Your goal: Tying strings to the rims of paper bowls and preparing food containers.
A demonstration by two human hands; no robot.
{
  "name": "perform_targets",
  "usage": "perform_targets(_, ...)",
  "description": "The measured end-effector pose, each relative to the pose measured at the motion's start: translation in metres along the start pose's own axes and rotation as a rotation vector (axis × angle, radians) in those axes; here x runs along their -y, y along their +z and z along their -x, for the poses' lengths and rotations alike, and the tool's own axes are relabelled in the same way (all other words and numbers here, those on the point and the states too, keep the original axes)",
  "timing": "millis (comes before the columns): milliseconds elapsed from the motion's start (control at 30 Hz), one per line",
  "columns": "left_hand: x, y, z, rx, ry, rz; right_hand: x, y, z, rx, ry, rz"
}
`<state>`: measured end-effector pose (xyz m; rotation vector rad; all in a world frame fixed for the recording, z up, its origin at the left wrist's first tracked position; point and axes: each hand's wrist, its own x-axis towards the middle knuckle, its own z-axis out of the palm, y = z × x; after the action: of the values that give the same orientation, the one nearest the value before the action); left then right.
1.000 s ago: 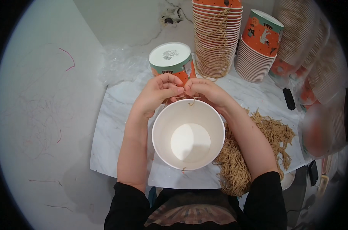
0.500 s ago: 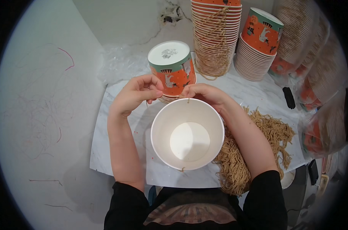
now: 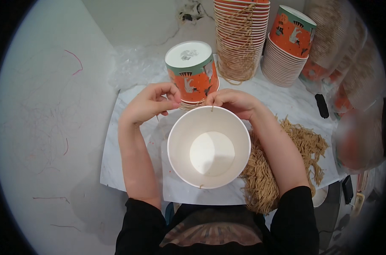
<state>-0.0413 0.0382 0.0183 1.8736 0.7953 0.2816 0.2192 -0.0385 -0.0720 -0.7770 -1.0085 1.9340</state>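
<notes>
White paper cup (image 3: 208,146), mouth up, plain inside, round base showing, on the marble tabletop (image 3: 129,170) between both forearms (tan string (image 3: 211,109) poking through far rim). Right hand (image 3: 235,102) pinching that string; left hand (image 3: 152,104) just beside, fingertips pressed together.

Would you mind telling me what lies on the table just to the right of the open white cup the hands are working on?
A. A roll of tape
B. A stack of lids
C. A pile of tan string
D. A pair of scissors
C: a loose pile of tan string lies on the table right beside the white cup, under the right forearm.
</notes>
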Motion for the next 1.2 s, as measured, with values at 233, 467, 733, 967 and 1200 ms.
perform_targets(233, 0.005, -0.006, 0.005, 0.228, 0.019, -0.027, 0.008, 0.007, 0.007, 0.016, -0.022, 0.290)
perform_targets(467, -0.017, 0.004, 0.035, -0.045, 0.510, -0.467, 0.046, 0.029, 0.042, -0.293, -0.154, 0.738)
perform_targets(733, -0.065, 0.101, 0.118, 0.448, 0.562, -0.784, 0.059, 0.171, 0.114, 1.020, -0.568, 0.042)
perform_targets(967, -0.056, 0.065, 0.089, -0.068, 0.694, -0.543, 0.063, 0.188, 0.126, 0.937, -0.635, 0.106)
perform_targets(1200, -0.040, 0.002, 0.043, -0.149, 0.389, 0.531, 0.092, 0.132, 0.131, 0.936, -0.774, 0.376)
